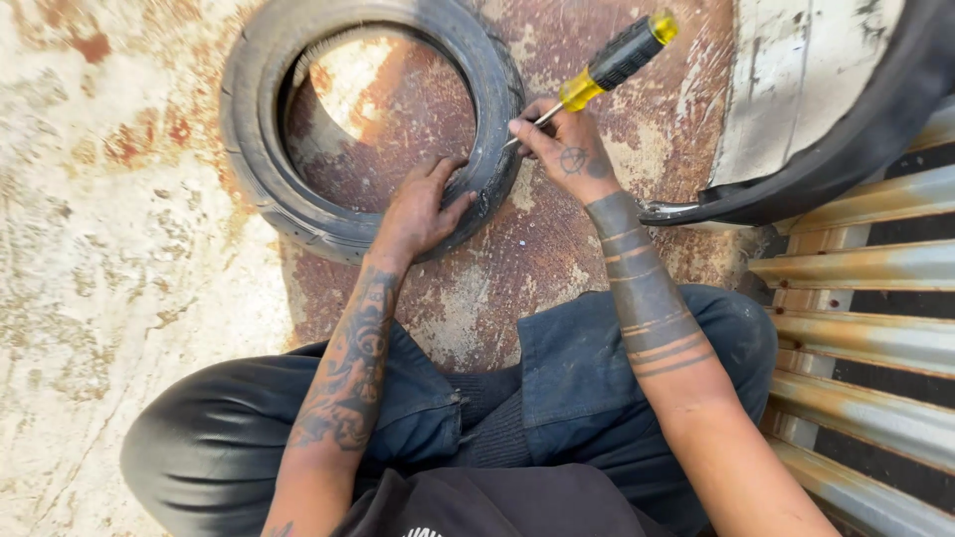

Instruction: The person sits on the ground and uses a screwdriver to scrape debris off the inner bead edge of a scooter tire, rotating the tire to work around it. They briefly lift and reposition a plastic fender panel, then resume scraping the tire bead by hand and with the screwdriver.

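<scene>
A rusty, paint-flaked metal floor (119,298) fills the view, with the person crouched on it, dark trousers at six o'clock. At about eleven o'clock lies a small black tyre (298,214), flat on the floor, rust showing through its hole. The left hand (423,209) is spread flat on the tyre's near-right wall, pressing it down. Just right, the right hand (567,149) pinches a yellow-and-black screwdriver (617,60), its handle pointing to one o'clock and its shaft angled into the tyre's right side.

The step looks like probing or prying at the rubber; the next move likely calls for firm downward bracing and controlled pressure. The tip is hidden against the tread. At two o'clock a larger tyre (856,139) is cut off, above corrugated metal (875,328).
</scene>
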